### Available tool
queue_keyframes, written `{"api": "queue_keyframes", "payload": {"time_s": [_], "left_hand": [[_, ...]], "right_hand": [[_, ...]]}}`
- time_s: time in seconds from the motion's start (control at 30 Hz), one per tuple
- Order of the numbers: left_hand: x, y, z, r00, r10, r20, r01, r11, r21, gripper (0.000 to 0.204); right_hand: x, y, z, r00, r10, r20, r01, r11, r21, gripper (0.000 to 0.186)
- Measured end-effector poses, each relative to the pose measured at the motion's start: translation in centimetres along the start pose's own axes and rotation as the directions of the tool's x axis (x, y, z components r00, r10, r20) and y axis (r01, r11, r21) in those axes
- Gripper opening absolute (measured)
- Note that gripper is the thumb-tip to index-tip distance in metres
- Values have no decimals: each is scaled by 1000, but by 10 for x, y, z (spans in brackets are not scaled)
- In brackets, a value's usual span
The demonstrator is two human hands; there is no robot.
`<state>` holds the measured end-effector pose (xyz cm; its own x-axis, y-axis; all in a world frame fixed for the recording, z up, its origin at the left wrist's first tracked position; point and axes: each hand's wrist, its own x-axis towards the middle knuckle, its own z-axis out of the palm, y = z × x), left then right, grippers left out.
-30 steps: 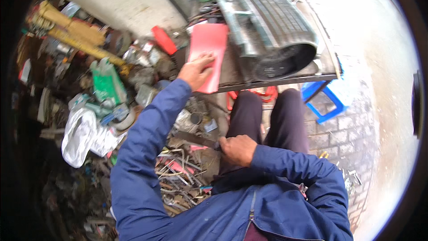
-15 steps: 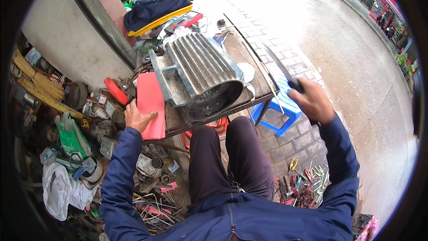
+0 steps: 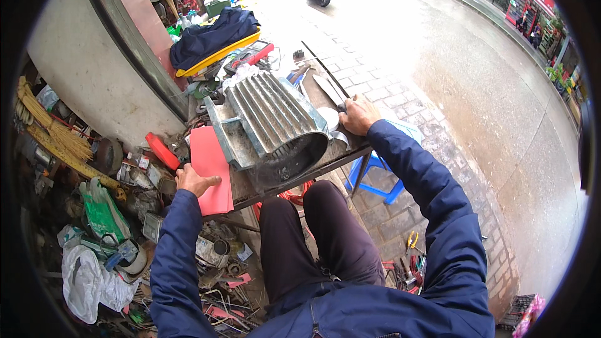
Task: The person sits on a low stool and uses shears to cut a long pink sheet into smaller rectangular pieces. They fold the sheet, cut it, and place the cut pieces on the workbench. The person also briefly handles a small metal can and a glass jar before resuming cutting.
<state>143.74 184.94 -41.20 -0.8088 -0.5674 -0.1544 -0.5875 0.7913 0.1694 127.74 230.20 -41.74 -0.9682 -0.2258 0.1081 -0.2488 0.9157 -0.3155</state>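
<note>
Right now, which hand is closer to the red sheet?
Left. The left hand touches the red sheet at its left edge; the right hand is past the ribbed metal casing, at the knife.

A pink sheet (image 3: 210, 161) lies left of a pale-bladed knife (image 3: 328, 91).

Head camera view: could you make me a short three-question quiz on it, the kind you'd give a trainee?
1. Open question: which tool does the right hand hold?
2. True or false: the left hand is on the yellow tray.
3. Multiple choice: what lies on the table between the two hands?
A) a bucket
B) a ribbed metal housing
C) a lamp

Key:
1. A knife, its blade pointing away from the person.
2. False; it is at the red sheet.
3. B.
</note>
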Motion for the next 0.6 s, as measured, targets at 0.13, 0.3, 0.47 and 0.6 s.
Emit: {"api": "queue_keyframes", "payload": {"time_s": [0.13,0.3,0.47,0.6], "left_hand": [[4,-2,4,999,-12,-51,9,997,-72,110],[25,-10,9,999,35,-27,-37,995,-92,109],[53,-32,25,998,53,-43,-62,970,-235,99],[50,-44,27,967,251,-32,-222,777,-589,54]], "right_hand": [[-6,8,1,999,-53,-5,53,998,30,53],[-33,3,-28,993,-60,-99,73,988,133,49],[-114,-34,-75,875,-216,-434,400,827,395,27],[-175,-83,-69,885,-336,-322,465,688,557,19]]}}
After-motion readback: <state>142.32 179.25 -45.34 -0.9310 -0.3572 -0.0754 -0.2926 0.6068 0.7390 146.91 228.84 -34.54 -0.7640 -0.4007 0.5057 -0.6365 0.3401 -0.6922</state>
